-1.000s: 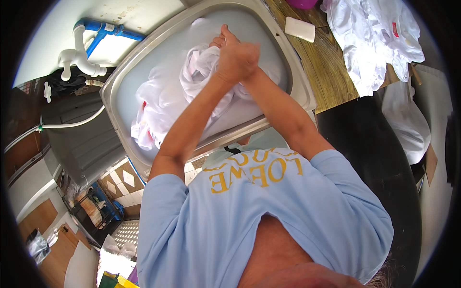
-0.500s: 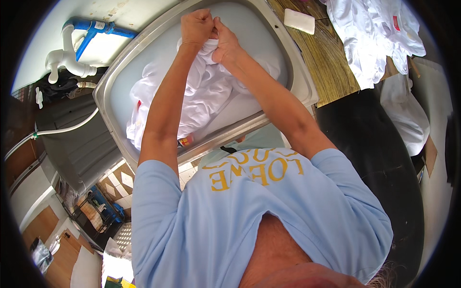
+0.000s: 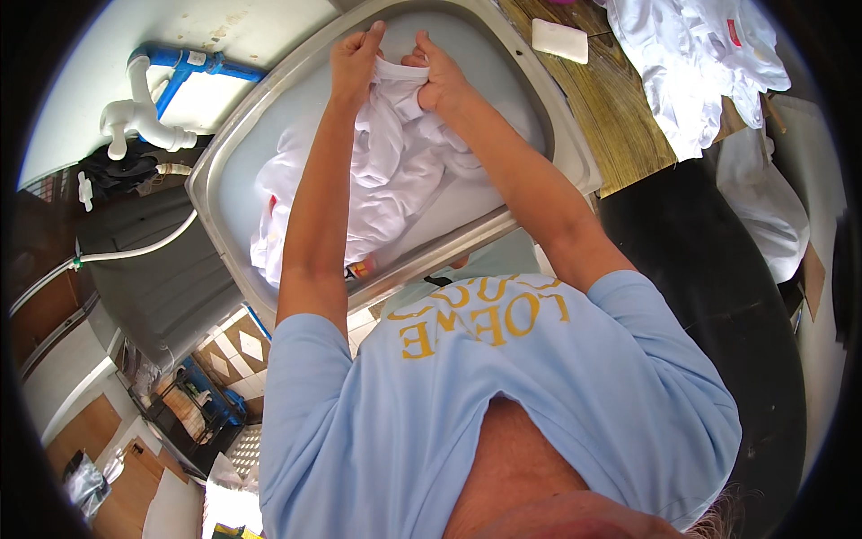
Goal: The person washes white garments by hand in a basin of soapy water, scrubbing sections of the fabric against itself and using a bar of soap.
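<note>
A white garment (image 3: 395,153) lies bunched and wet in cloudy water in a metal sink (image 3: 566,135). Its banded edge is stretched between my two hands over the far part of the basin. My left hand (image 3: 356,65) grips one end of the band with the thumb up. At the other end, my right hand (image 3: 440,75) is closed on the cloth, thumb also raised. A small red patch (image 3: 273,204) shows on the cloth at the left. Near the sink's front rim is a small red and yellow item (image 3: 361,268), partly hidden by my left forearm.
A white soap bar (image 3: 559,41) rests on a wooden board (image 3: 620,126) right of the sink. More white clothes (image 3: 687,72) hang over the board's far end. A white tap (image 3: 139,121) on blue pipe juts from the wall at left. A white bag (image 3: 763,207) hangs at right.
My hands were pressed together on the bunched cloth. They have moved apart, and the garment's band is now spread between them. The whole view has shifted slightly.
</note>
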`<state>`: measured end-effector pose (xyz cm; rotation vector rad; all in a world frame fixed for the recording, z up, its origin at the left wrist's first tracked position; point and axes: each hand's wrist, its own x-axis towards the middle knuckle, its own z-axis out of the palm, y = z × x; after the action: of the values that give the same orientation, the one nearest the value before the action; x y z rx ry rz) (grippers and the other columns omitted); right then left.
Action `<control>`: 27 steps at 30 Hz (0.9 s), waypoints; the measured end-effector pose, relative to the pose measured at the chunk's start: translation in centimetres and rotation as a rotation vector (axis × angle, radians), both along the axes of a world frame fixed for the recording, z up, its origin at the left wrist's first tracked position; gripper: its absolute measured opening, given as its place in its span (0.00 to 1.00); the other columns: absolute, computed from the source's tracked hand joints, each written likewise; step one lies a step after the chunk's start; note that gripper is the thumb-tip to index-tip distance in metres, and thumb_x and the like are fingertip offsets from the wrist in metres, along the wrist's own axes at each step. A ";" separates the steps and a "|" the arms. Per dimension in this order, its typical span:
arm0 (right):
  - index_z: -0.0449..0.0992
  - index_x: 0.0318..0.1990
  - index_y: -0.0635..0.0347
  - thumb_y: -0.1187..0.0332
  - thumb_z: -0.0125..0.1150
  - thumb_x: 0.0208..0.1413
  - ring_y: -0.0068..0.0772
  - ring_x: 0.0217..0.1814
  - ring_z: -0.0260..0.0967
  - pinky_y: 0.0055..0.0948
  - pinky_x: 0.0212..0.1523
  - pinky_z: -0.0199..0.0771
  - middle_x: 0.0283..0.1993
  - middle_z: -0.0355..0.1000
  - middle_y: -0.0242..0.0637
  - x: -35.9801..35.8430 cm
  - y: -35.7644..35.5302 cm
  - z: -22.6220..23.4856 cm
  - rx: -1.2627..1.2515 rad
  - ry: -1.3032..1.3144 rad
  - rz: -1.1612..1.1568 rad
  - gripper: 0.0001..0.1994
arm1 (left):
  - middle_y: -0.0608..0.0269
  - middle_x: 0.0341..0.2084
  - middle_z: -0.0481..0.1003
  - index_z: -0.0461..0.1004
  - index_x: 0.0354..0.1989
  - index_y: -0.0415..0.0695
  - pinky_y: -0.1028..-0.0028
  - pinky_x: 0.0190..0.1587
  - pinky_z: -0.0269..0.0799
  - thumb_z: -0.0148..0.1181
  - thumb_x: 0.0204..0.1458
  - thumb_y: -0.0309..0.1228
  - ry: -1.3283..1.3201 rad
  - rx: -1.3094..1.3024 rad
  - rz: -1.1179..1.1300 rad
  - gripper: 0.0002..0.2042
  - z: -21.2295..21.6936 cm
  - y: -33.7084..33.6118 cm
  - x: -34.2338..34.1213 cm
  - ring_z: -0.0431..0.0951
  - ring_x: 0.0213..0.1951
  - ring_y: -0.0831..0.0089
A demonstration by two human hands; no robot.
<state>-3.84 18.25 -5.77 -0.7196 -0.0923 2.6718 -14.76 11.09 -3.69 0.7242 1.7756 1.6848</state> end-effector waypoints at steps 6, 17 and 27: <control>0.56 0.18 0.47 0.56 0.54 0.60 0.21 0.14 0.45 0.24 0.19 0.57 0.11 0.47 0.22 -0.4 0.2 -0.4 -0.030 0.103 0.064 0.21 | 0.63 0.23 0.72 0.73 0.29 0.38 0.77 0.27 0.65 0.49 0.59 0.50 -0.244 0.077 -0.103 0.23 0.3 -3.3 -1.5 0.70 0.25 0.76; 0.55 0.17 0.46 0.56 0.56 0.59 0.22 0.14 0.45 0.26 0.21 0.60 0.11 0.48 0.23 -0.1 0.9 -0.6 0.042 0.186 0.099 0.22 | 0.52 0.50 0.71 0.70 0.48 0.39 0.60 0.51 0.63 0.28 0.52 0.69 -0.930 0.599 -0.238 0.42 1.3 -5.1 -1.4 0.65 0.56 0.53; 0.55 0.16 0.46 0.51 0.57 0.57 0.19 0.17 0.48 0.23 0.24 0.58 0.12 0.50 0.22 0.5 0.9 0.7 0.081 0.260 0.168 0.24 | 0.56 0.49 0.69 0.68 0.53 0.40 0.62 0.54 0.59 0.32 0.55 0.64 -0.416 0.274 -0.133 0.38 4.6 -4.8 0.5 0.64 0.53 0.58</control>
<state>-3.31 19.11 -5.09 -0.3481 -0.1988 2.8762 -14.22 6.33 0.91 0.5407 1.2030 1.8472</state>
